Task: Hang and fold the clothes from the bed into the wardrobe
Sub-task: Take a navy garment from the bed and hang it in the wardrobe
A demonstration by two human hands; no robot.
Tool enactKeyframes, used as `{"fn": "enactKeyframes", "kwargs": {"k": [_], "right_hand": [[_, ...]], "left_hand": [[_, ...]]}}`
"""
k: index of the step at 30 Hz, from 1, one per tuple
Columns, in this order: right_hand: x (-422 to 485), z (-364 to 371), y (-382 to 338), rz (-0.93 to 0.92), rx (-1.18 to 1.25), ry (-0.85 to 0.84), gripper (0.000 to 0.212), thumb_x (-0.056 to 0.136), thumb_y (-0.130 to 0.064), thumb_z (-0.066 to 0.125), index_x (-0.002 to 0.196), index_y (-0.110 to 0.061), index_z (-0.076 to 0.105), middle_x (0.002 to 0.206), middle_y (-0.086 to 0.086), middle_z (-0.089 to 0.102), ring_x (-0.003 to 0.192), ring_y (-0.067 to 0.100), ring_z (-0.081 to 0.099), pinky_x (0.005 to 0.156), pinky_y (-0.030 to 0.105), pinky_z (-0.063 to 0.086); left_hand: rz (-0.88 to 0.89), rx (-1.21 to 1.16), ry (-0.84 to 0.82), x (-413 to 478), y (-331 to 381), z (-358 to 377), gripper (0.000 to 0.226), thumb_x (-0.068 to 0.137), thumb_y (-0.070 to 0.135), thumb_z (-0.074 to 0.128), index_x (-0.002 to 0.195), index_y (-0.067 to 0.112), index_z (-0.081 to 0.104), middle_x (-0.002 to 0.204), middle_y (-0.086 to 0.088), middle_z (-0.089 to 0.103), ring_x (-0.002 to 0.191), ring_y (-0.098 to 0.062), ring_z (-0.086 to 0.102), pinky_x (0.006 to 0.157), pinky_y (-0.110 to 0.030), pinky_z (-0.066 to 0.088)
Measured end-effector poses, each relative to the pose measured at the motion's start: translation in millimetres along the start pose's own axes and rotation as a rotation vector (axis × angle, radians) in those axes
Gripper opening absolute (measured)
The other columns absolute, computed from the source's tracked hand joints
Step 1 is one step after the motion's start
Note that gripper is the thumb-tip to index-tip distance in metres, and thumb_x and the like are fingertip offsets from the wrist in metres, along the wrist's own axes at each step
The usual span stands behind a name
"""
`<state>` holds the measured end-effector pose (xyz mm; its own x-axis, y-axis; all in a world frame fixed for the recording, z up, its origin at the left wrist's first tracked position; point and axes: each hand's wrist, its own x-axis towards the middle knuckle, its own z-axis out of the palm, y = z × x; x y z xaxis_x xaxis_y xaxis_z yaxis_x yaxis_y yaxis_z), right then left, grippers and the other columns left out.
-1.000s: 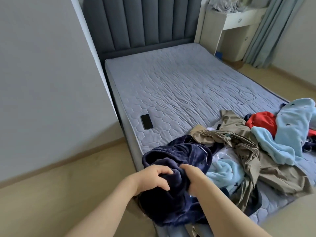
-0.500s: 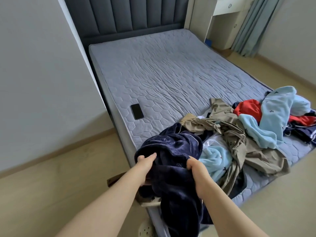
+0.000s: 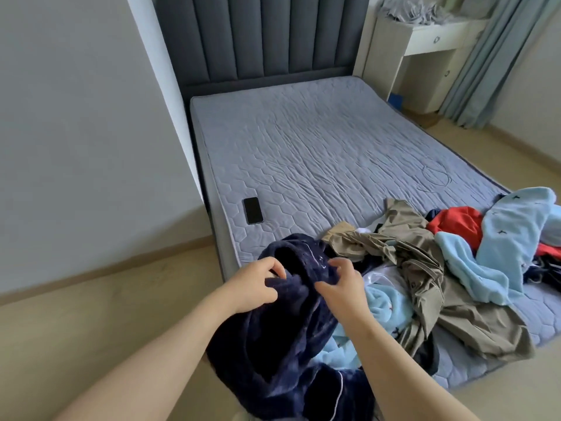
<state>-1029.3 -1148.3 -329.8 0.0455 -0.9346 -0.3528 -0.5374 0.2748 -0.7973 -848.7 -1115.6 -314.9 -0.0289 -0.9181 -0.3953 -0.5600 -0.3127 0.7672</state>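
Room: bedroom; bed (image 3: 334, 141) with a bare grey quilted mattress, set against a dark padded headboard (image 3: 258, 34); pale floor (image 3: 91, 323) on its left.
Loose item: black phone (image 3: 253, 210), flat near the left mattress edge, well apart from the clothes.
Clothes pile: heaped on the near right part of the bed; khaki garment (image 3: 425, 268) in the middle, light blue fleece (image 3: 501, 238) and red garment (image 3: 455, 223) beyond it.
Task item: navy garment (image 3: 282, 344), plush, draped over the near left corner of the bed and hanging toward the floor; long axis ran from that corner back toward the camera.
Left hand (image 3: 255, 284): clamped on a fold at the garment's upper end, thumb against curled fingers.
Right hand (image 3: 337, 287): just beside the left, fingers spread and bent, tips at the fabric; no closed pinch visible.
Key relation: both hands at the top end, bulk hanging below and between the forearms; only the left had a hold.
Contact: right flank of the navy garment touched a pale blue cloth (image 3: 385, 302).
Step judged: locating an edge before lifting clear.
Next move judged: second grip by the right hand, then a lift up and leftward.
Wardrobe: not in view.
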Motion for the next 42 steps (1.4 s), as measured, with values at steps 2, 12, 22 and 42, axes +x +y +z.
{"fn": "enactKeyframes", "kwargs": {"k": [2,12,22,42], "right_hand": [[9,-8,-15,-0.186,-0.167,-0.01,0.074,0.076,-0.014,0.065,0.138,-0.034,0.032,0.145,0.001,0.028,0.125,0.025,0.037,0.098,0.034,0.035],[-2,18,-28,-0.409,-0.537,-0.558,0.045,0.084,-0.001,0.045,0.122,-0.021,0.057,0.107,0.008,0.064,0.096,0.024,0.058,0.075,0.026,0.043],[-85,75,-100,-0.511,-0.066,-0.501,0.023,0.079,-0.007,0.042,0.081,-0.026,0.055,0.074,-0.009,0.061,0.07,0.008,0.056,0.053,0.024,0.039],[-322,275,-218,-0.887,0.067,-0.651,0.033,0.081,0.0,0.042,0.094,-0.026,0.057,0.108,0.002,0.055,0.085,0.018,0.051,0.07,0.03,0.041]], "left_hand": [[0.041,0.158,-0.052,-9,14,-9,0.039,0.07,0.002,0.052,0.077,0.04,0.049,0.087,0.015,0.064,0.076,-0.005,0.06,0.064,-0.014,0.045],[0.031,0.167,0.119,-72,36,-12,0.047,0.067,-0.007,0.05,0.068,0.039,0.055,0.068,0.029,0.062,0.066,0.013,0.055,0.06,-0.007,0.041],[-0.387,0.358,1.018,-173,-19,-22,0.026,0.078,0.005,0.049,0.093,0.026,0.053,0.081,0.004,0.053,0.079,-0.024,0.055,0.058,-0.03,0.04],[-0.837,-0.16,1.838,-525,-172,-132,0.015,0.086,0.021,0.047,0.099,0.027,0.05,0.109,-0.001,0.054,0.082,-0.022,0.055,0.07,-0.033,0.045]]}}
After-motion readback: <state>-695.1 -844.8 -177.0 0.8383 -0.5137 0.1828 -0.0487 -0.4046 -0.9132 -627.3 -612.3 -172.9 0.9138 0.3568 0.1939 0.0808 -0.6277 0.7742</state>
